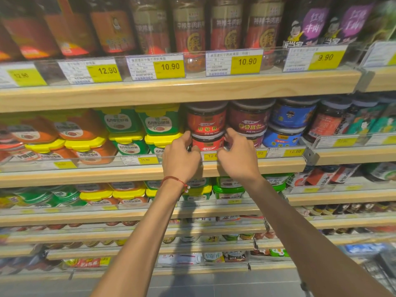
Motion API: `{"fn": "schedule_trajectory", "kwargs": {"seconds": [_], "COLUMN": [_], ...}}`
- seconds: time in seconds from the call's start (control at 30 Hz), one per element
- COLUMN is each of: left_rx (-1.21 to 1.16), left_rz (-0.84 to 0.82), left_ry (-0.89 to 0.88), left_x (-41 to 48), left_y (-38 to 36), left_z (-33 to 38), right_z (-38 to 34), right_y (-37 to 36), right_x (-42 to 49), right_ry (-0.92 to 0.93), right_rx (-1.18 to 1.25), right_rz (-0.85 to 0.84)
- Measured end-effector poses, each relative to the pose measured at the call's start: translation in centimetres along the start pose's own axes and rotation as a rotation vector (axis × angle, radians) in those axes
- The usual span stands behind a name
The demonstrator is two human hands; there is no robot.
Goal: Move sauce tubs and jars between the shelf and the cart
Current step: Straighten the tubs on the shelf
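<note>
The left hand (181, 156) and right hand (237, 157) grip a red jar (206, 142), fingers curled round its sides. It sits beneath a second jar (206, 120) on the shelf (278, 166).

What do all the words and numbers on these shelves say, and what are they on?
"12.90": top-shelf yellow tag.
"10.90": the second tag and third tag beside it.
"9.90": fourth tag, under purple pouches.
"12.90": middle-shelf tag.
"特级辣": upper red jar, stacked on the lower red jar gripped by left hand and right hand.
Tags' small print and lower shelves: too blurred.
</note>
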State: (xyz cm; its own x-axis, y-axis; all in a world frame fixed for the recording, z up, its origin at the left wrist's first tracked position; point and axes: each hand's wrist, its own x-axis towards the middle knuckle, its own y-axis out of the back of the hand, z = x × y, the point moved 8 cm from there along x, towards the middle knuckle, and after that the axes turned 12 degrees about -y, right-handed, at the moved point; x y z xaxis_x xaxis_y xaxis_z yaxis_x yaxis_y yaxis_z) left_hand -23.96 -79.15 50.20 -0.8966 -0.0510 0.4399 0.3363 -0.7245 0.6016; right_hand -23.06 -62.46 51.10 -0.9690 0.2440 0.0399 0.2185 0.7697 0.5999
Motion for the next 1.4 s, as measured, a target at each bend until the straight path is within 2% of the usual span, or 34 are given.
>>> {"fn": "schedule_trajectory", "kwargs": {"seconds": [0.43,0.8,0.93,1.1,1.4], "left_rx": [0.096,-0.001,-0.135,-0.07,0.021], "left_rz": [0.04,-0.022,0.046,0.267,0.218], "left_ry": [0.013,-0.017,-0.04,-0.093,-0.225], "left_x": [-0.2,-0.6,-1.8,-3.3,-1.8], "left_y": [0.2,0.1,1.7,6.7,11.3], "left_z": [0.6,1.1,1.0,-2.4,-5.6], "right_z": [0.5,1.1,1.4,-0.2,-4.5], "right_y": [-0.2,-0.2,-0.7,-3.7,-8.4], "right_x": [-0.1,-0.2,-2.2,-4.8,-4.6], "right_ry": [0.043,0.153,0.181,0.233,0.117], "right_rx": [-0.055,-0.123,-0.007,0.122,0.237], "right_rz": [-0.029,-0.027,0.049,0.065,0.055]}}
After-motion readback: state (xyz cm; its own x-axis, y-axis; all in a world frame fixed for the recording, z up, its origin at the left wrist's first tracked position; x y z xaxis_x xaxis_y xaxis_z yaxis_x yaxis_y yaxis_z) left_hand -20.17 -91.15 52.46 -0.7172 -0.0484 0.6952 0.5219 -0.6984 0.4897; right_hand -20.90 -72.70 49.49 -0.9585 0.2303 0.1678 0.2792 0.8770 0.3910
